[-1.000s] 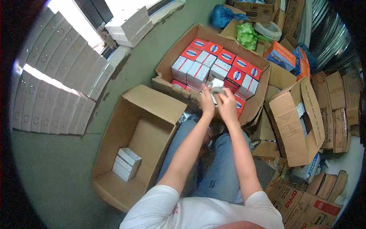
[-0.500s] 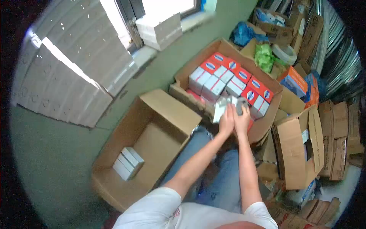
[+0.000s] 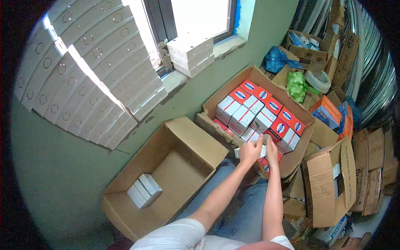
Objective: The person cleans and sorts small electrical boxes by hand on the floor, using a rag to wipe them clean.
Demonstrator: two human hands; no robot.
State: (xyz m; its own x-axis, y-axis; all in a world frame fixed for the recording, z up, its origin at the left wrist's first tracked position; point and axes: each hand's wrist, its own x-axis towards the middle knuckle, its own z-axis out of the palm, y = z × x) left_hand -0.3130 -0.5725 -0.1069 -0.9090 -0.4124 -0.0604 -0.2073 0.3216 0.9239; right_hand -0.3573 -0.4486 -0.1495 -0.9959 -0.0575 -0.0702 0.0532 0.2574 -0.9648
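Observation:
Above the near side of a carton of red-and-white boxes (image 3: 268, 119), my two hands are close together. My left hand (image 3: 250, 152) is closed on a small white box (image 3: 237, 153), whose end shows past the fingers. My right hand (image 3: 272, 155) is beside it with its fingers curled around something greyish that I cannot make out. The packed boxes stand in rows; some show red tops with a blue-and-white oval logo, others white sides. To the left, an open carton (image 3: 180, 166) holds several slim white boxes (image 3: 144, 191) in a corner.
White panels with round marks (image 3: 93, 89) are stacked against the wall at left. More white boxes (image 3: 191, 54) rest on the window sill. On the right are a green plastic bag (image 3: 296, 86), a blue bag (image 3: 276, 59), an opened carton (image 3: 323, 189) and flattened cardboard (image 3: 366, 166).
The view has shifted, so the cartons appear lower and slightly right. My hands have come nearer to me relative to the carton, and the white box is now more covered by my fingers.

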